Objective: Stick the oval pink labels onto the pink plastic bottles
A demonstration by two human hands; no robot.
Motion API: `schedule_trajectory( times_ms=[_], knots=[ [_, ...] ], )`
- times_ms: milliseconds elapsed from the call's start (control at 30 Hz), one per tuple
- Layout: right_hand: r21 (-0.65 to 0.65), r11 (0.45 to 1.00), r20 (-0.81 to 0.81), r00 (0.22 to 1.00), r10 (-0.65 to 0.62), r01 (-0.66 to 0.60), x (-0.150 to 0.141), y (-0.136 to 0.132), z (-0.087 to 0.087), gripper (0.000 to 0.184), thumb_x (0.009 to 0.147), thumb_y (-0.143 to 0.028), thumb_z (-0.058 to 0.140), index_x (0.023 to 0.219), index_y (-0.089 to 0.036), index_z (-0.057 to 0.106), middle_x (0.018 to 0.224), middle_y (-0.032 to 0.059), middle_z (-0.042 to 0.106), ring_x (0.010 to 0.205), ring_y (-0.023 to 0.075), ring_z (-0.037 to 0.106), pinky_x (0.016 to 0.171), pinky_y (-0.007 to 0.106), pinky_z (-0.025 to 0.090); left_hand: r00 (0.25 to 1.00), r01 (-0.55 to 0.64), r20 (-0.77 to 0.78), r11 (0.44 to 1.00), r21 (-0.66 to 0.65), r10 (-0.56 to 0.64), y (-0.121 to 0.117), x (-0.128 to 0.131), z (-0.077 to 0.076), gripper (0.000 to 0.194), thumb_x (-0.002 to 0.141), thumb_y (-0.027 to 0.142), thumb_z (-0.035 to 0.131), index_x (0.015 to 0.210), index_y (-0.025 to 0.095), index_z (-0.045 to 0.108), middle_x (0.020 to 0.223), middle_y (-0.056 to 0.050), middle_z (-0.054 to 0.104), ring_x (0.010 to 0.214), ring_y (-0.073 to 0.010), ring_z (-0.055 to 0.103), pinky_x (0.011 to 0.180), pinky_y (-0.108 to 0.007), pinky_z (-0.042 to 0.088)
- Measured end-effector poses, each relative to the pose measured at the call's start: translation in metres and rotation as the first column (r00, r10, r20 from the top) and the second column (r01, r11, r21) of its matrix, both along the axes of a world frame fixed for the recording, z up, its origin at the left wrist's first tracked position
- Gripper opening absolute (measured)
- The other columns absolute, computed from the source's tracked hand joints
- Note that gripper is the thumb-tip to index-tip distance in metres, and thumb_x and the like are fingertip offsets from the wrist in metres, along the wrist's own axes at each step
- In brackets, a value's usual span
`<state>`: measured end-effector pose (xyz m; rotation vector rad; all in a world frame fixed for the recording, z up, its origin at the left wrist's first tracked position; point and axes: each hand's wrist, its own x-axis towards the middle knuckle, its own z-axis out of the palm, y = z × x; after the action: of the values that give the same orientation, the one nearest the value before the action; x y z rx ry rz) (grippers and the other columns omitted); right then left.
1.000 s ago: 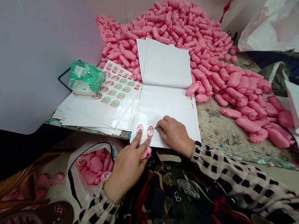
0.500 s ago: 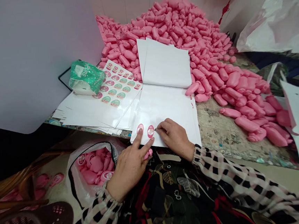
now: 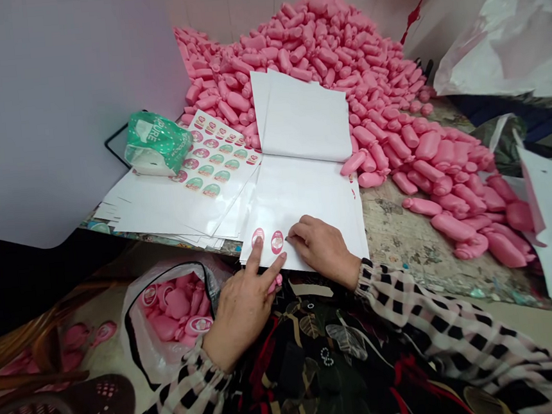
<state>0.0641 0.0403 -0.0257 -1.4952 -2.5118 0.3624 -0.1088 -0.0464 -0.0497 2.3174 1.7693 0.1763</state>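
A white sticker sheet (image 3: 298, 192) lies in front of me at the table edge, with two oval pink stickers on its lower left part. My left hand (image 3: 245, 300) rests at its near edge. The index fingertip presses on the left sticker (image 3: 258, 235), and the thumb points to just below the right sticker (image 3: 277, 242). Under that palm the other fingers hold a small pink bottle (image 3: 275, 283), of which only one end shows. Beside the right sticker, my right hand (image 3: 320, 245) is closed in a pinch. A tiny dark tip shows at its fingertips, too small to name.
A large heap of pink bottles (image 3: 310, 43) covers the back and right of the table. To the left lie printed sticker sheets (image 3: 218, 154) under a green packet (image 3: 157, 143). Below the edge stands a clear bag (image 3: 136, 322) of labelled pink bottles, near a brown basket (image 3: 105, 409).
The view has shifted very slightly. Both hands keep almost the same pose, and the two stickers are still on the sheet.
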Motion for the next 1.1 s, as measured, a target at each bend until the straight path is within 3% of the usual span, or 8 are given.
schedule_trajectory(
  times_ms=[233, 467, 733, 867, 1000, 1100],
  knots=[
    [-0.122, 0.978, -0.225, 0.954, -0.195, 0.171, -0.008, -0.014, -0.012, 0.016, 0.089, -0.027, 0.047, 0.084, -0.021, 0.061, 0.085, 0.0014, 0.059, 0.079, 0.0137, 0.054, 0.068, 0.026, 0.037, 0.999, -0.040, -0.018, 0.999, 0.016, 0.040, 0.000, 0.008, -0.004, 0.050, 0.093, 0.028, 0.037, 0.140, 0.040, 0.031, 0.156, -0.011, -0.005, 0.092, -0.0237, 0.064, 0.075, -0.040, 0.051],
    [-0.146, 0.956, -0.192, 0.940, -0.281, 0.256, -0.016, -0.012, -0.009, 0.021, 0.087, -0.040, 0.051, 0.082, -0.023, 0.061, 0.083, 0.0004, 0.061, 0.072, 0.0139, 0.054, 0.062, 0.027, 0.032, 0.997, -0.053, -0.057, 0.998, 0.035, 0.055, -0.001, 0.011, -0.007, 0.056, 0.092, 0.028, 0.038, 0.143, 0.043, 0.021, 0.156, -0.011, -0.007, 0.092, -0.0246, 0.064, 0.071, -0.039, 0.052],
    [0.049, 0.985, -0.145, 0.977, -0.155, 0.164, -0.021, -0.016, 0.006, 0.021, 0.088, -0.035, 0.049, 0.075, -0.021, 0.058, 0.081, 0.0008, 0.059, 0.075, 0.0136, 0.053, 0.061, 0.026, 0.032, 0.993, -0.051, -0.103, 0.998, 0.032, 0.054, -0.001, 0.011, -0.007, 0.061, 0.093, 0.028, 0.034, 0.145, 0.042, 0.007, 0.155, -0.014, -0.006, 0.086, -0.0235, 0.066, 0.067, -0.039, 0.053],
    [0.118, 0.978, -0.235, 0.961, -0.142, 0.174, -0.015, -0.016, 0.026, 0.026, 0.090, -0.036, 0.046, 0.075, -0.021, 0.059, 0.081, 0.0015, 0.060, 0.077, 0.0135, 0.053, 0.064, 0.026, 0.033, 0.992, -0.050, -0.111, 0.998, 0.035, 0.054, -0.001, 0.011, -0.007, 0.054, 0.093, 0.028, 0.036, 0.143, 0.043, 0.021, 0.156, -0.013, -0.003, 0.086, -0.0249, 0.067, 0.068, -0.041, 0.053],
    [0.044, 0.957, -0.333, 0.907, -0.257, 0.287, 0.011, -0.009, 0.032, 0.022, 0.085, -0.040, 0.054, 0.075, -0.022, 0.062, 0.080, -0.0001, 0.062, 0.073, 0.0129, 0.054, 0.063, 0.026, 0.033, 0.999, -0.042, 0.011, 0.999, 0.030, 0.041, -0.003, 0.006, -0.005, 0.047, 0.092, 0.028, 0.039, 0.138, 0.040, 0.037, 0.156, -0.009, -0.001, 0.096, -0.0267, 0.065, 0.074, -0.040, 0.052],
    [-0.092, 0.930, -0.360, 0.858, -0.365, 0.357, 0.035, -0.004, 0.021, 0.022, 0.080, -0.043, 0.060, 0.072, -0.022, 0.063, 0.077, -0.0013, 0.063, 0.068, 0.0130, 0.053, 0.061, 0.026, 0.033, 0.960, -0.080, 0.272, 0.995, 0.067, 0.059, -0.010, 0.000, 0.003, 0.046, 0.090, 0.030, 0.045, 0.136, 0.035, 0.042, 0.155, -0.008, 0.014, 0.117, -0.0281, 0.053, 0.087, -0.040, 0.048]
  ],
)
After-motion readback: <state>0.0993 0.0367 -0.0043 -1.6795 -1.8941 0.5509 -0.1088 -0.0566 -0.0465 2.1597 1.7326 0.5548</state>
